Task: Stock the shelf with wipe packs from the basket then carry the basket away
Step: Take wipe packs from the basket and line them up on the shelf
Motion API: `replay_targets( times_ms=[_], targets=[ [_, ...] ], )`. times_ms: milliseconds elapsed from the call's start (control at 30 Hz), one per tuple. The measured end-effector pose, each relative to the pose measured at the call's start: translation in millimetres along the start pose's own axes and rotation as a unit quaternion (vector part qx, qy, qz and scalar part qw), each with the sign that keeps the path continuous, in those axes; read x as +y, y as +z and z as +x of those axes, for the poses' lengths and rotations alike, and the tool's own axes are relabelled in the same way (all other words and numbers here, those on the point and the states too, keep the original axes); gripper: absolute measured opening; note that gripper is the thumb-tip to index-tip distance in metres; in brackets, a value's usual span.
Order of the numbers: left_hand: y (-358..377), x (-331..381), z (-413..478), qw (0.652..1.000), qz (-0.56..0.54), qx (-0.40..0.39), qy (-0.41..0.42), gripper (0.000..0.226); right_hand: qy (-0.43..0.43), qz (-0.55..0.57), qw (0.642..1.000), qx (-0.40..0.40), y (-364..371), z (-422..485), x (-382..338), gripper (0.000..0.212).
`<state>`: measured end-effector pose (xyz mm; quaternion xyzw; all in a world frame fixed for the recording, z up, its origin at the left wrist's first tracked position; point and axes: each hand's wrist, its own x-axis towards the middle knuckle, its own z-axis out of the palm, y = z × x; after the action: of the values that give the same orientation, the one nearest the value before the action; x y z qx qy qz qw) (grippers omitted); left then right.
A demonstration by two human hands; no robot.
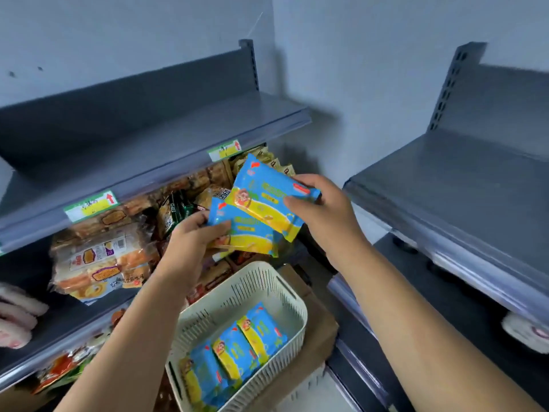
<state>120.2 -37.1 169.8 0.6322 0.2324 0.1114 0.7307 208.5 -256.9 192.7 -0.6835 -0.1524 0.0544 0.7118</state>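
We have 1 pack in each hand, both raised above the basket [285, 281] and in front of the middle shelf with the bread [98, 263]. Our left hand [193, 242] pinches the lower pack [252, 236] at its left end, thumb on the face and fingers behind. Our right hand [323, 215] grips the upper pack [261, 194] by its right end, fingers curled over the edge. The upper pack overlaps the lower one and looks to be touching it. 3 more packs [237, 349] lie in the basket, which sits on a box [320, 328] between the 2 shelf units. The top shelf [166, 135] on the left and the right shelf [463, 179] are both within reach. We cannot tell which is meant for the wipes.

Each pack is held by 1 end only, and the film looks slick. A pack could droop or slip out as we reach, most likely if the 2 rub while we part them. The front lip of either shelf could catch a pack's leading edge and fold it. The lower pack is near the snack bags, so a wide swing could knock them. Our left forearm passes close over the basket's rim, and a bump there could shift the basket on the box.
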Motion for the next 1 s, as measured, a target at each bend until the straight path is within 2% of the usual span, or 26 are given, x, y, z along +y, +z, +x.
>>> replay_targets(
  times_ms=[100,200,300,400,567,633,700,800,1000],
  targets=[
    [50,41,-16,0.997,-0.018,-0.023,0.065,0.028,-0.046,-0.011,0.998,0.030,-35,-3,-51,0.028],
    [109,75,-42,0.990,-0.017,-0.073,0.118,0.019,-0.081,-0.043,0.993,0.070,-80,-14,-97,0.025],
    [172,100,-70,0.980,0.007,-0.131,0.147,0.013,-0.117,-0.101,0.984,0.086,-137,-34,-145,0.025],
    [231,117,-94,0.970,0.018,-0.177,0.167,0.017,-0.145,-0.164,0.972,0.080,-204,-58,-191,0.023],
    [332,121,-138,0.961,-0.002,-0.239,0.140,0.016,-0.147,-0.201,0.958,0.138,-324,-114,-237,0.023],
    [368,118,-156,0.951,-0.001,-0.280,0.131,0.028,-0.145,-0.208,0.952,0.174,-368,-140,-246,0.024],
    [397,114,-171,0.937,0.011,-0.326,0.128,0.040,-0.137,-0.205,0.947,0.206,-402,-167,-250,0.026],
    [446,100,-199,0.909,0.025,-0.402,0.103,0.039,-0.114,-0.209,0.935,0.261,-450,-213,-250,0.026],
    [532,72,-251,0.864,0.034,-0.499,0.062,0.057,-0.095,-0.197,0.905,0.364,-517,-283,-258,0.025]
  ],
)
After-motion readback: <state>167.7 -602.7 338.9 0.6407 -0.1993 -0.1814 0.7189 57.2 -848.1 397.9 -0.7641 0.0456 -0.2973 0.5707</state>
